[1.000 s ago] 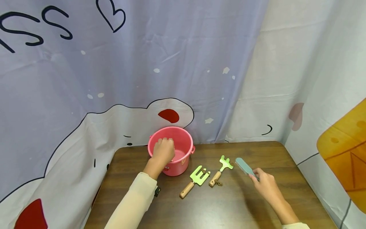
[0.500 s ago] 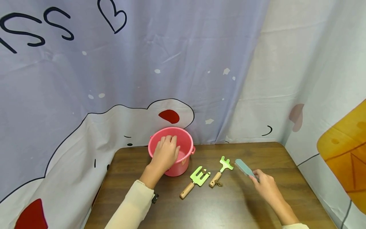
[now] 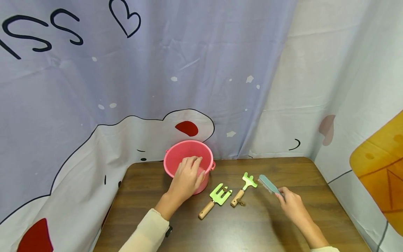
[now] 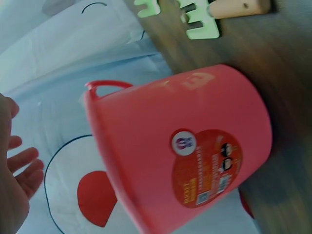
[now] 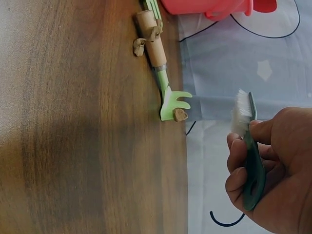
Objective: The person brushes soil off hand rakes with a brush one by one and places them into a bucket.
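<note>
My left hand [image 3: 185, 176] hovers over the front rim of a pink bucket [image 3: 189, 148], fingers relaxed and slightly bent, holding nothing. In the left wrist view the bucket's labelled side [image 4: 141, 122] is seen with the fingers apart from its rim. On the right, my right hand [image 3: 294, 206] grips a small blue-green brush [image 5: 253, 163] by its handle, white bristles [image 5: 241, 112] exposed, above the table. Between the hands lie a green garden hand fork [image 3: 217, 195] and a smaller green hand rake [image 3: 248, 180], both with wooden handles.
Small brown lumps [image 5: 180, 115] lie on and beside the two garden tools. All of this stands on a dark wooden table [image 3: 239, 234]. A printed curtain [image 3: 220, 70] hangs close behind the table's back edge.
My left hand's fingers have uncurled from a fist over the bucket, and the hand has come slightly nearer and to the right. The right hand with the brush stays nearly still.
</note>
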The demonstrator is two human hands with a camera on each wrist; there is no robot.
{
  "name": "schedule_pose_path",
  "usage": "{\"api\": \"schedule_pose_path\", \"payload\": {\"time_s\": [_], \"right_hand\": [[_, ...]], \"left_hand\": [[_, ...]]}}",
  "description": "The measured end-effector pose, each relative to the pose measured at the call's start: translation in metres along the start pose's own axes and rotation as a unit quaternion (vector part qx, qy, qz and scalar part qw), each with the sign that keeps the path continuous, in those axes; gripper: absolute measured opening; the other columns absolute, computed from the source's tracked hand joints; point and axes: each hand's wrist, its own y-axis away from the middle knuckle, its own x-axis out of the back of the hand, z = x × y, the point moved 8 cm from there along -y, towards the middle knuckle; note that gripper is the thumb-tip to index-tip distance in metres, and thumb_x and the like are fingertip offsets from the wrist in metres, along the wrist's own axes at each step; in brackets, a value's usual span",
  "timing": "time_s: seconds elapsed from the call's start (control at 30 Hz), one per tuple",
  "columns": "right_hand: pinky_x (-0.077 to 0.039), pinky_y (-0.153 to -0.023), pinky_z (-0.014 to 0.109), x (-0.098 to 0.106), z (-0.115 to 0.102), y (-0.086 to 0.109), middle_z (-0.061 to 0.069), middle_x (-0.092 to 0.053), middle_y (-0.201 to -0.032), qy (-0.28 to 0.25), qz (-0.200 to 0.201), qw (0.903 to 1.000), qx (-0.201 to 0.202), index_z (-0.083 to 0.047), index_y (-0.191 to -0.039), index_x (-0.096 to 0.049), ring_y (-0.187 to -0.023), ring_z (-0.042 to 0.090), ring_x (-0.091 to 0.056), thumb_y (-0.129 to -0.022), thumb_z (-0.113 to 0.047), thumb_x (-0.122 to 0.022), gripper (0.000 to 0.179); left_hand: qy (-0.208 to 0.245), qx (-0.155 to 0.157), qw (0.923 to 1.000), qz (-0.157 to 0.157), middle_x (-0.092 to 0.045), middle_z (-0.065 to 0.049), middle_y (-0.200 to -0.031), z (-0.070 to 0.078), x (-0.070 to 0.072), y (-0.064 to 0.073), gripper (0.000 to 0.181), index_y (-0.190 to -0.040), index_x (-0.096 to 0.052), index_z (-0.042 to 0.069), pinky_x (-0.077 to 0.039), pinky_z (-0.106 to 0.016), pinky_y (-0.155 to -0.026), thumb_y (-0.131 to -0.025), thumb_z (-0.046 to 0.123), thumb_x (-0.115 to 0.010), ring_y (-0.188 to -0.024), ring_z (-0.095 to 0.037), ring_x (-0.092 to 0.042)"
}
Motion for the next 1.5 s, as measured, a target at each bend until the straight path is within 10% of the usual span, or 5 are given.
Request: {"api": "schedule_pose_path", "payload": {"time_s": [0.7,1.07,1.5], "right_hand": [[-0.052,-0.059,0.035,-0.002,0.001,0.000,0.027,-0.072,-0.094,0.000,0.001,1.0000,-0.002,0.015,-0.113,-0.061,-0.072,0.023,-0.063,-0.099,-0.006,-0.064,0.025],[-0.049,-0.057,0.032,-0.003,0.005,0.002,0.018,-0.072,-0.087,0.005,-0.001,1.0000,-0.007,0.012,-0.112,-0.062,-0.068,0.018,-0.057,-0.099,-0.006,-0.065,0.023],[-0.054,-0.062,0.042,-0.004,0.008,0.005,0.027,-0.072,-0.094,0.009,0.011,0.9999,0.000,0.013,-0.114,-0.061,-0.073,0.027,-0.065,-0.098,-0.006,-0.065,0.025]], "left_hand": [[0.062,-0.143,0.9868,0.045,-0.066,-0.013,-0.111,0.051,-0.011,0.039,0.035,-0.107,-0.067,0.001,-0.055,-0.033,-0.094,-0.078,0.017,-0.079,-0.102,-0.025,-0.064],[0.039,-0.127,0.9906,-0.032,-0.063,-0.005,-0.105,0.057,-0.051,0.062,0.031,-0.104,-0.066,0.008,-0.054,-0.028,-0.084,-0.081,0.025,-0.079,-0.094,-0.018,-0.062],[-0.054,-0.020,0.9822,-0.179,-0.064,-0.003,-0.100,0.042,-0.116,0.104,0.044,-0.109,-0.068,0.011,-0.050,-0.034,-0.074,-0.086,0.048,-0.077,-0.092,-0.021,-0.059]]}}
